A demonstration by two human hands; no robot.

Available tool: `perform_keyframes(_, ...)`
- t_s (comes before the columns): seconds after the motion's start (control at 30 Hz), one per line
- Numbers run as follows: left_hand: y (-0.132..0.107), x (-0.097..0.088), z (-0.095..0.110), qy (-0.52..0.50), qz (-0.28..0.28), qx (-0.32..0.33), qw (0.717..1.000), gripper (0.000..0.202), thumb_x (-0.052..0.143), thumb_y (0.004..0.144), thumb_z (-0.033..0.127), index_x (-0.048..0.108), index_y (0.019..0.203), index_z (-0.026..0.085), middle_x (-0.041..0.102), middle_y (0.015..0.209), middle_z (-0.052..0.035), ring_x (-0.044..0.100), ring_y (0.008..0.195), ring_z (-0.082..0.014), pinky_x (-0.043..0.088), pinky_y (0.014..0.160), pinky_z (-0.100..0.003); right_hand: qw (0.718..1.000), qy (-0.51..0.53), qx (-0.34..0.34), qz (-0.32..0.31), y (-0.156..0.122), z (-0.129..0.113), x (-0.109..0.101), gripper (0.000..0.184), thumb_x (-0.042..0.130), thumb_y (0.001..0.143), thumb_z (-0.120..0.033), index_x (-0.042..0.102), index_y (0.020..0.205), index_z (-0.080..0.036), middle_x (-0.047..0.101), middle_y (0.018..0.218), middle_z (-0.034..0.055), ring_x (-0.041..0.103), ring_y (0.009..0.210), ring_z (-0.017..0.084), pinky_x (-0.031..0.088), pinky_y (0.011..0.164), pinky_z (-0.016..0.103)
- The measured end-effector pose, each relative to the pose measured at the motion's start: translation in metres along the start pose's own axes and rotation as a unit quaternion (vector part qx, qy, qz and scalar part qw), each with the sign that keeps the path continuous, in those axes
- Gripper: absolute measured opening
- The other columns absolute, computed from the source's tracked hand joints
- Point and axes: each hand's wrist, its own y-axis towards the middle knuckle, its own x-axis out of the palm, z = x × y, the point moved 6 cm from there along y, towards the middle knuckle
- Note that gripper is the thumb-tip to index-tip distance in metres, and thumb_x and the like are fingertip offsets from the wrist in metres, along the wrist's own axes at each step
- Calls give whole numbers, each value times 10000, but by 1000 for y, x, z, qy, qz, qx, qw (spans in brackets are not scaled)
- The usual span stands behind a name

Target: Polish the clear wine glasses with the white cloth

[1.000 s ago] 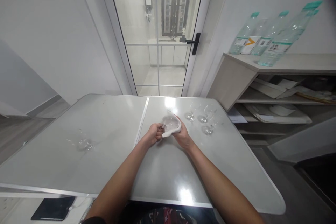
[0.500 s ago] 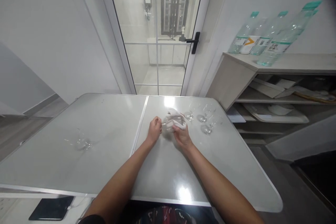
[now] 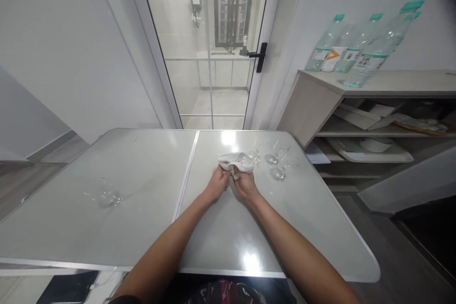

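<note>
Tabletop [image 3: 124,237] spreads pale and glossy across the lower half of my head feed, metal-edged and split by a seam left of its middle. Behind it stands a glass-paned door [image 3: 210,59] with a black handle [image 3: 261,57]. Off to the right I have a wooden cabinet [image 3: 311,99], its shelves holding papers and a pale tray [image 3: 370,156], its top carrying clear plastic bottles [image 3: 365,64] with green caps. A dark flat device [image 3: 67,287] at lower left is cut off by my frame.

Both my hands are close together, right of the seam. My left hand [image 3: 218,184] is clenched on the left part of a white cloth [image 3: 228,157]; my right hand [image 3: 246,185] grasps the same cloth from the right. The cloth is bunched over the tabletop, and part of a clear glass [image 3: 244,158] shows in its folds; the rest is covered, so I cannot tell which fingers bear on it.

Just beyond the right hand, three stemmed glasses [image 3: 273,159] are grouped, and one more, a lone glass [image 3: 112,198], is well apart on the left, its outline too faint for me to say how it stands
</note>
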Motion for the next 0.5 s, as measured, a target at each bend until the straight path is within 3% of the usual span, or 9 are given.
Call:
perform_keyframes(0.07, 0, -4, -1, 18, 9, 12, 1000, 235, 566, 925, 386, 539, 1042, 183, 558, 717, 24, 533, 615, -141, 429, 593, -260, 999, -32, -6, 14, 0, 2, -2, 240, 820, 701, -366, 699, 815, -193, 725, 794, 29, 687, 849, 230, 575, 761, 362)
perform_keyframes(0.13, 0, -19, 5, 14, 79, 55, 995, 289, 622, 871, 337, 569, 1112, 186, 641, 942, -45, 621, 864, -188, 488, 746, -296, 997, -60, -22, 37, 2, 2, -6, 259, 822, 698, -376, 706, 829, -184, 738, 833, 46, 688, 879, 234, 566, 783, 359)
perform_keyframes(0.2, -1, -37, 11, -20, 167, 91, 981, 371, 610, 860, 322, 570, 1211, 211, 631, 1202, -88, 605, 1114, -233, 492, 885, -337, 996, -79, -18, 48, 1, 3, -8, 294, 841, 671, -364, 712, 857, -176, 751, 883, 56, 687, 880, 221, 554, 801, 341)
perform_keyframes(0.23, -1, -43, 14, -47, 186, 100, 976, 390, 591, 869, 331, 569, 1243, 221, 613, 1288, -96, 586, 1191, -247, 486, 930, -356, 996, -84, -1, 42, 0, 6, -7, 312, 849, 659, -364, 712, 865, -174, 753, 892, 58, 689, 869, 214, 550, 798, 332)
perform_keyframes(0.3, 2, -45, 19, -122, 162, 95, 974, 403, 576, 896, 387, 579, 1262, 220, 609, 1365, -111, 584, 1248, -267, 480, 981, -389, 995, -83, 57, 8, -4, 13, -1, 360, 867, 630, -379, 708, 879, -173, 755, 891, 62, 694, 838, 212, 546, 772, 322)
perform_keyframes(0.4, 7, -33, 22, -221, 50, 53, 973, 469, 609, 915, 498, 612, 1261, 181, 652, 1354, -154, 648, 1186, -295, 490, 1003, -428, 983, -79, 151, -65, -16, 27, 10, 437, 871, 626, -417, 695, 948, -179, 752, 874, 64, 701, 799, 225, 542, 722, 321)
perform_keyframes(0.5, 8, -29, 19, -218, 19, 32, 975, 501, 654, 905, 535, 654, 1227, 151, 671, 1331, -181, 672, 1151, -306, 501, 1006, -431, 970, -125, 166, -122, -19, 32, 14, 393, 809, 709, -429, 686, 987, -180, 745, 860, 66, 692, 781, 226, 537, 718, 328)
